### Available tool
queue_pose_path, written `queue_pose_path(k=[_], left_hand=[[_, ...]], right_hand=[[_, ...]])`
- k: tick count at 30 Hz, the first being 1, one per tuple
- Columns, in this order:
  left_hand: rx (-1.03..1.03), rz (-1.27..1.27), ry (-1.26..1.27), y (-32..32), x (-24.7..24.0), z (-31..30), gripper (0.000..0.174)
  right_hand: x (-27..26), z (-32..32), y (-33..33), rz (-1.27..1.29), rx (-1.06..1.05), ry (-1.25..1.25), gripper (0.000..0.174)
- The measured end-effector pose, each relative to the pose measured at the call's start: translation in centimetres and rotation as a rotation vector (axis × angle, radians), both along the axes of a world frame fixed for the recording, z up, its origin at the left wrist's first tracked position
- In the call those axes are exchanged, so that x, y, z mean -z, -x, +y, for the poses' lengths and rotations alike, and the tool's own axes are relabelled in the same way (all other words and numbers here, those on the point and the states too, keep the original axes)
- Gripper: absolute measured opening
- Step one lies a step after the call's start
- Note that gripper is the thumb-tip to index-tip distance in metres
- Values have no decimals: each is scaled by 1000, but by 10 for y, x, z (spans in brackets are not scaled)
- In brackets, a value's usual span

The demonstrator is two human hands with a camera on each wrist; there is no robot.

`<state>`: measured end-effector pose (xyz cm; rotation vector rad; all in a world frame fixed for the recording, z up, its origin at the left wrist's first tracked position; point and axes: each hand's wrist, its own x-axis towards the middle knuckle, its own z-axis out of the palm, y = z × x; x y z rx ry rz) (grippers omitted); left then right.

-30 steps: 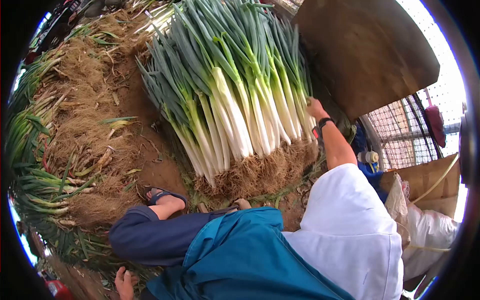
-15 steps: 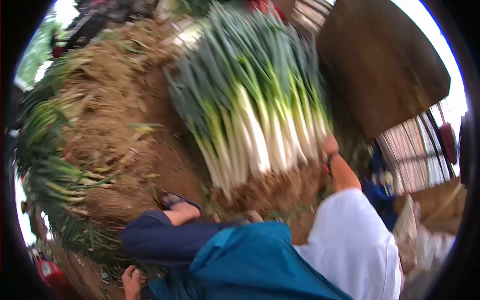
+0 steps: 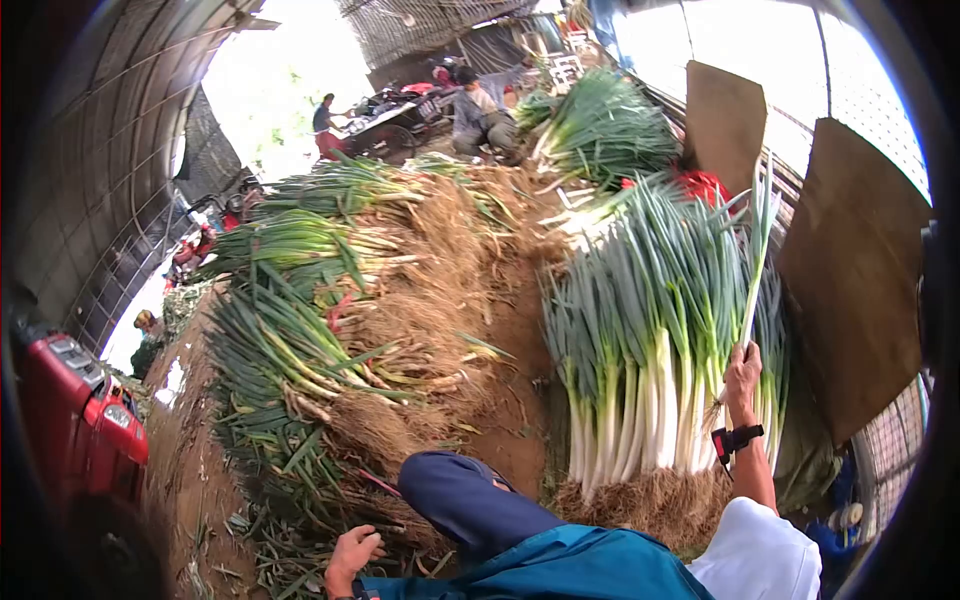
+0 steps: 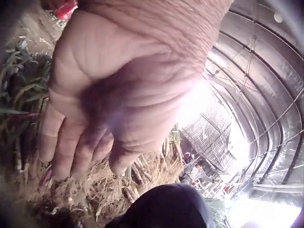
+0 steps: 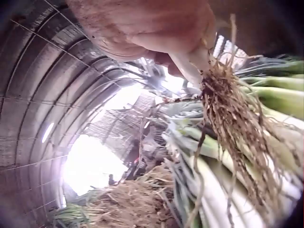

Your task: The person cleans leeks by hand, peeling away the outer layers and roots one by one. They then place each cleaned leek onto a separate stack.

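My right hand point(image 3: 742, 378) grips a single long green onion point(image 3: 755, 265), held upright with its leaves rising above the fist. In the right wrist view, its brown roots point(image 5: 225, 104) hang just below the hand. Beneath and beside that hand stands a dense row of cleaned green onions point(image 3: 665, 390), white stems low and leaves up, root ends point(image 3: 640, 495) toward me. My left hand point(image 3: 352, 560) hovers beside my knee, near the untrimmed pile, with nothing in it. In the left wrist view its palm point(image 4: 114, 90) shows, fingers loosely bent.
Uncleaned green onions point(image 3: 300, 345) lie in a long heap on the left, roots inward. A strip of bare soil point(image 3: 510, 400) runs between heap and row. Brown boards point(image 3: 860, 280) lean at the right. A red vehicle point(image 3: 90, 420) stands far left; people sit and stand at the back.
The head view has swung up and left, bringing in the shed and people. My right hand has gone from the row's right edge to holding one green onion up. The left stays free.
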<state>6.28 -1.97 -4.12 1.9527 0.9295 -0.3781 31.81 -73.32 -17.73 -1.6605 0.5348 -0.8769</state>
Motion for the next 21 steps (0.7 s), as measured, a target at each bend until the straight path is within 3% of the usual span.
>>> queue_pose_path(k=[5, 7, 8, 9, 10, 11, 13, 14, 16, 17, 18, 19, 21], left_hand=[[-13, 34, 32, 19, 28, 36, 57], [-45, 79, 18, 19, 16, 35, 55], [-60, 101, 34, 19, 15, 38, 57], [-76, 127, 50, 21, 15, 42, 59], [-83, 139, 60, 24, 21, 48, 64], [-85, 109, 83, 30, 32, 52, 64], [-101, 36, 120, 43, 50, 61, 64], [-170, 68, 101, 43, 47, 48, 61], [-82, -79, 51, 55, 47, 27, 48], [132, -140, -83, 68, 67, 43, 45], [49, -135, -79, 62, 25, 10, 46], [-1, -150, -24, 77, 43, 18, 47], [-43, -35, -112, 78, 1, -1, 49]], right_hand=[[-116, 82, -43, -251, -235, -154, 15], [-155, 81, -108, -314, -294, -137, 25], [-177, 67, -155, -365, -416, -107, 31], [-219, 70, -193, -491, -391, 9, 36], [-246, 68, -235, -729, -233, 255, 39], [-261, 49, -286, -414, -354, -55, 40], [-263, 44, -391, -43, -168, 179, 35], [-235, 51, -455, -238, -314, 312, 31], [-239, 152, -418, -389, -228, 537, 24], [-251, 224, -363, -356, -270, 466, 22], [-250, 282, -332, -312, -597, 209, 21], [-234, 330, -308, -234, -892, -79, 20], [-180, 410, -303, -13, -1191, 147, 27]])
